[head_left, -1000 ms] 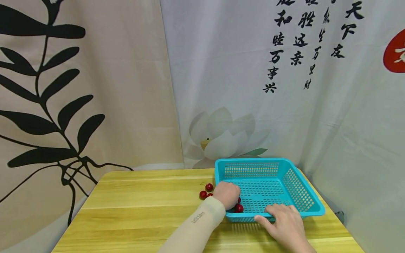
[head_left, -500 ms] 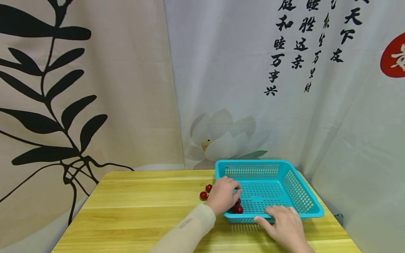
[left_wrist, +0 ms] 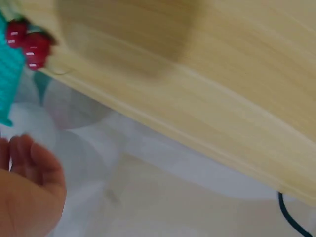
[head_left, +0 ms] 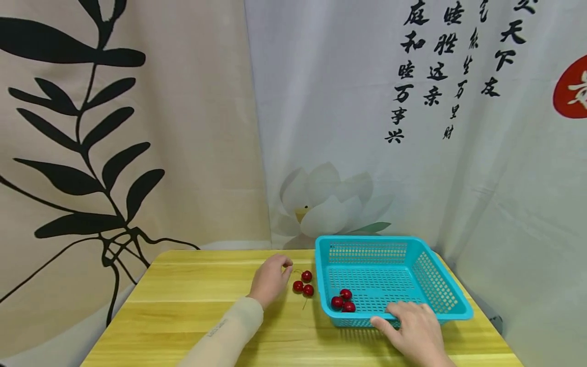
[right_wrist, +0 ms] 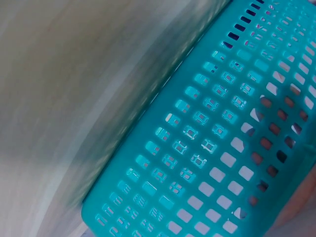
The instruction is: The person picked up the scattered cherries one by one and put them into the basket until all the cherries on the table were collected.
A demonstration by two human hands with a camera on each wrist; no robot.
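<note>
Left arm: sleeve (head_left: 229, 329) angles in from the near side toward far right. Left hand (head_left: 270, 280) is above the counter (head_left: 202, 283), just left of three loose cherries (head_left: 308, 290); fingers loosely bent, slightly apart, nothing held. Right hand (head_left: 416, 329) clamped on the near rim of the blue basket (head_left: 382, 280), right of center: thumb outside, fingers over the rim. Three more cherries (head_left: 337, 303) in the basket's near-left corner. Loose ones lie just left of the basket.
</note>
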